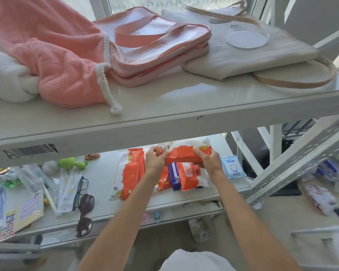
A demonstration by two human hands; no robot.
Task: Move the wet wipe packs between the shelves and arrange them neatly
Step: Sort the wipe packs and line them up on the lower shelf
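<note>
**Wipe pack gripped at both ends above a crowded middle shelf**

An orange-and-white wet wipe pack (186,153) is held just under the front edge of the upper shelf (164,114), which hides the space behind it. The left hand (155,159) is closed around the pack's left end and the right hand (209,159) around its right end, fingers curled over the crinkled plastic. Directly beneath, on the middle shelf (164,202), more soft, glossy packs are lain side by side: a long orange one (129,177), a purple one (174,176) and another orange one (190,177). A small pale-blue pack (233,166) is set just to the right, close to a perforated white metal brace (301,159). To the left, black-framed glasses (79,190), brown sunglasses (84,214), a green toy (71,163) and a sticker sheet (8,225) are scattered. On the upper shelf a fluffy pink towel (53,61), a pink clear-panelled bag (155,45) and a cream tote bag (243,53) are spread.
</note>
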